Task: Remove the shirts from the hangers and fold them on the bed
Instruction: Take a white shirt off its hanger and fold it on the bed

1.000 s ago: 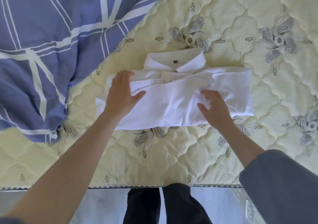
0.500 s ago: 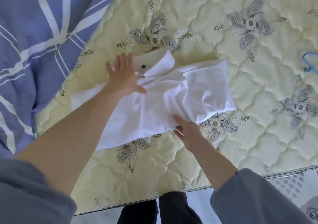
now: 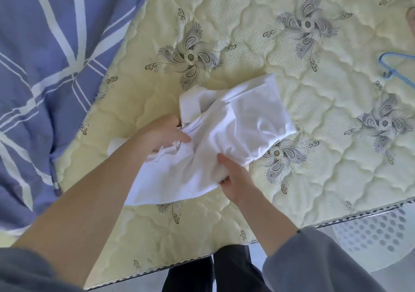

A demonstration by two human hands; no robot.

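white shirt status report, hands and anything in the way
Left hand gripping white shirt near collar. Right hand pinching its near edge. Shirt partly folded, bunched, on mattress. Blue hanger lies clear, far right.

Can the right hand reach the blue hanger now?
Probably not at once: the right hand is gripping the white shirt. The blue hanger lies apart on open mattress, unobstructed.

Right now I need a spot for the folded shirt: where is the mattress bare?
Bare quilting lies beyond the white shirt, between the blue duvet and the blue hanger. Another strip runs along the mattress near edge, right of the right hand. The left side is crowded.
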